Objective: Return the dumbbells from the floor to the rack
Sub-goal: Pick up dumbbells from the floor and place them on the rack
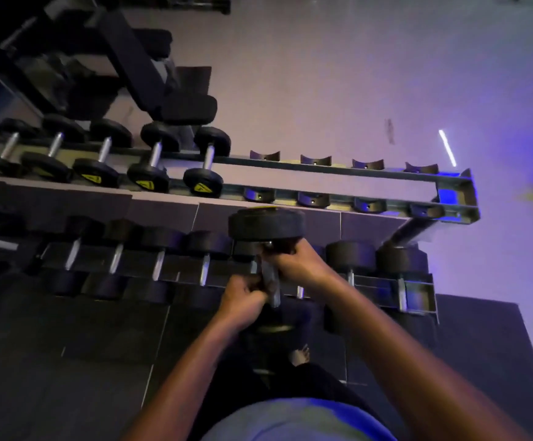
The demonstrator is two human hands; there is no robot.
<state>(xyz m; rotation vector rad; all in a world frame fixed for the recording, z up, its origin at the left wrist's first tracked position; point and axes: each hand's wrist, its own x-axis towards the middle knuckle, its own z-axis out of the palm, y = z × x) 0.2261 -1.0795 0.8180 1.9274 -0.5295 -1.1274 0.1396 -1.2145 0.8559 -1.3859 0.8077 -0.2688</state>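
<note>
Dark floor mats [68,361] lay under a long metal rack [443,178] that stood by a pale wall lit with purple and blue light. Up on the far top rail, five dumbbells [150,160] sat in a row on the left, and the curved cradles [314,198] to the right of them held nothing. More dumbbells filled the near, lower rail [418,291]. One big dumbbell [266,224] was held up in the air, just in front of the top rail, near the first bare cradle. Its far end pointed at the rack. Both hands gripped its shiny handle. The left hand [243,299] had its fingers curled tight round the near part. The right hand [297,262] had its fingers clamped round the far part, close under the round black end. A bare foot [300,356] showed on the floor below.
</note>
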